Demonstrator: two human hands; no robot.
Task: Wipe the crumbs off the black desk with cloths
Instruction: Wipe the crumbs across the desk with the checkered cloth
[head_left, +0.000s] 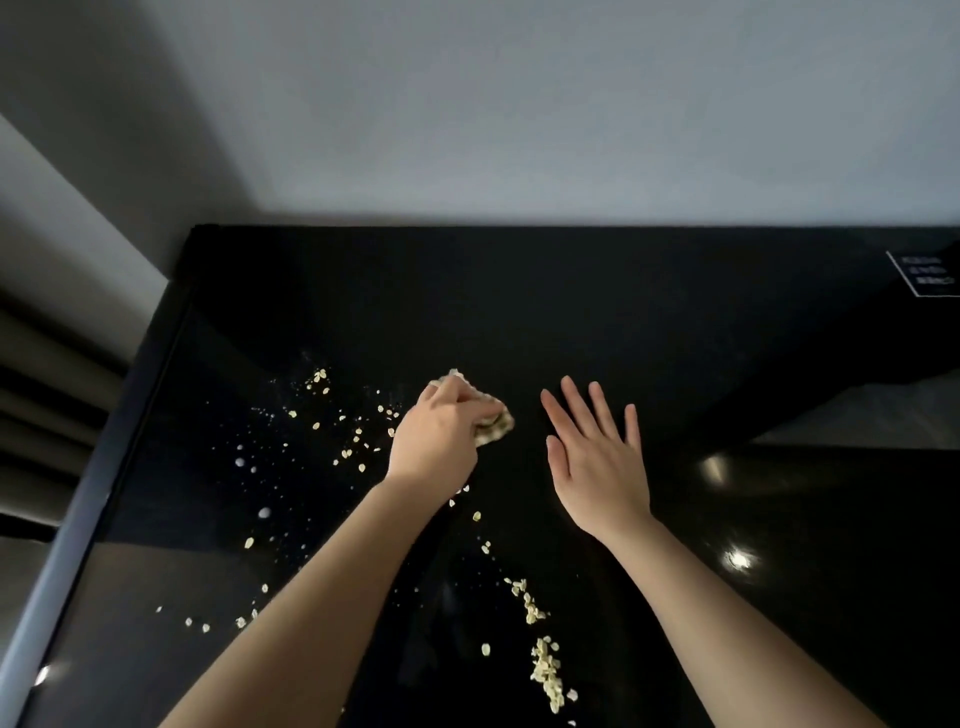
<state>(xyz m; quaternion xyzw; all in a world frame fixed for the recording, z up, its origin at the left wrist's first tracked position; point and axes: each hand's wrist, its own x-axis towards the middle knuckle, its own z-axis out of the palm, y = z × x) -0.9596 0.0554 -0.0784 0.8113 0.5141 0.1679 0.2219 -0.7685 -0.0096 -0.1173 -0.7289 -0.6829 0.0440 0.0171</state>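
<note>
On the glossy black desk (597, 312) my left hand (436, 441) grips a bunched pale cloth (493, 421), which pokes out past the fingers to the right. Pale crumbs (353, 436) lie scattered left of that hand. A denser trail of crumbs (545, 670) runs toward the near edge between my forearms. My right hand (597, 457) is flat with fingers straight and spread, just right of the cloth, holding nothing; whether it touches the desk I cannot tell.
The desk's left edge (104, 493) has a grey rim, with dark curtain folds (47, 405) beyond it. A white-lettered label (924, 273) sits at the far right. A pale wall (519, 104) stands behind the desk.
</note>
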